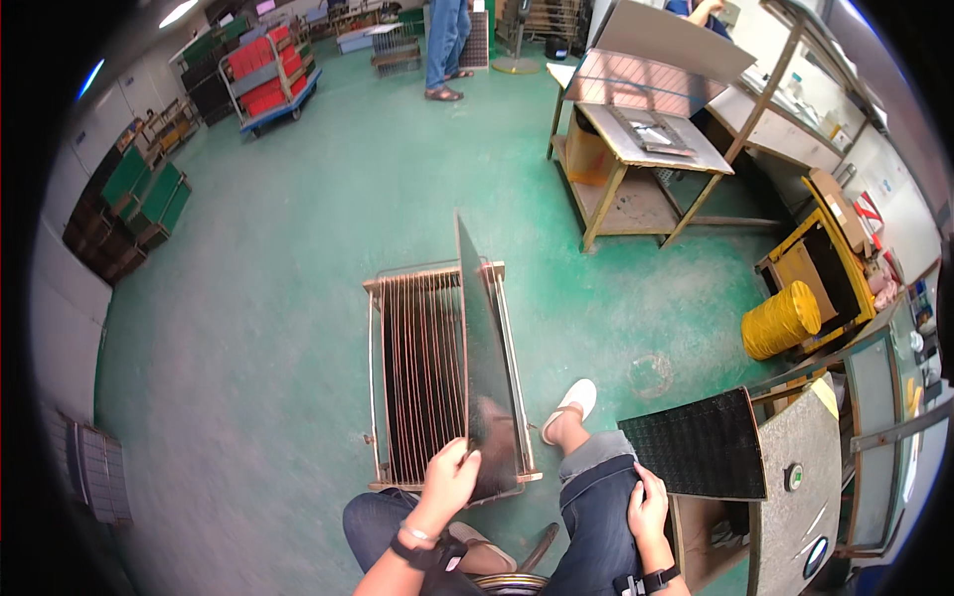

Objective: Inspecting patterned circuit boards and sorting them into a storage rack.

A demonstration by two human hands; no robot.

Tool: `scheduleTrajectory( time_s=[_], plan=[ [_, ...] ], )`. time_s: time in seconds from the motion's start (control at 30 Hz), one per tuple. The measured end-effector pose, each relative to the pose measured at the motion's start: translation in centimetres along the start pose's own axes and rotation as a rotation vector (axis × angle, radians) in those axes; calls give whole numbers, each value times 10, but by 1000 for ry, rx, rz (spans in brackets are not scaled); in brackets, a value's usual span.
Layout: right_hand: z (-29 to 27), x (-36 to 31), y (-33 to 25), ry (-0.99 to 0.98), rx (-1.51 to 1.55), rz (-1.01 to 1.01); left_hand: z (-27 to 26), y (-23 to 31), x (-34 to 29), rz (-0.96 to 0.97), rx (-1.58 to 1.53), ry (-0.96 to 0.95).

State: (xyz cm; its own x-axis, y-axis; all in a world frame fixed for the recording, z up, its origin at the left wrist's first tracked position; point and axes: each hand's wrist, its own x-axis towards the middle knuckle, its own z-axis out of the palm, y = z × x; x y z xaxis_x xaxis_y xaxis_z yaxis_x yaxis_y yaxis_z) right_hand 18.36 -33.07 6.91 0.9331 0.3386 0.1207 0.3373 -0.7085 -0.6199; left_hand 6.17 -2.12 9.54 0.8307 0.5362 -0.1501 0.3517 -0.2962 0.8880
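A metal rack (373,397) with several thin dark panels (417,338) standing on edge in its slots sits on the floor in front of me. One large thin dark panel (484,387) sticks up higher than the rest at the rack's right side. My left hand (449,487) is closed on the near edge of this panel, its fingertips partly hidden. My right hand (648,507) rests on my right knee with fingers stretched out, holding nothing. Just right of it, a black patterned sheet (696,442) lies on a low worktable (805,447).
Ahead to the right stands a metal table (636,149) carrying a frame and tilted boards. A yellow spool (780,320) leans by a yellow stand. At the far left are a loaded trolley (268,84) and green crates (159,204). A person (445,45) stands at the back.
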Motion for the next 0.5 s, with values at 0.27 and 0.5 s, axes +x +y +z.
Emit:
scheduleTrajectory(
  time_s=[0.27,0.5],
  plan=[
    [-16,-20,-36,-207,670,169,-86,45,-104,-235,-1024,-84],
    [-58,-30,-82,-582,1981,355,-88,64,-142,-211,-989,-220]
  ],
)
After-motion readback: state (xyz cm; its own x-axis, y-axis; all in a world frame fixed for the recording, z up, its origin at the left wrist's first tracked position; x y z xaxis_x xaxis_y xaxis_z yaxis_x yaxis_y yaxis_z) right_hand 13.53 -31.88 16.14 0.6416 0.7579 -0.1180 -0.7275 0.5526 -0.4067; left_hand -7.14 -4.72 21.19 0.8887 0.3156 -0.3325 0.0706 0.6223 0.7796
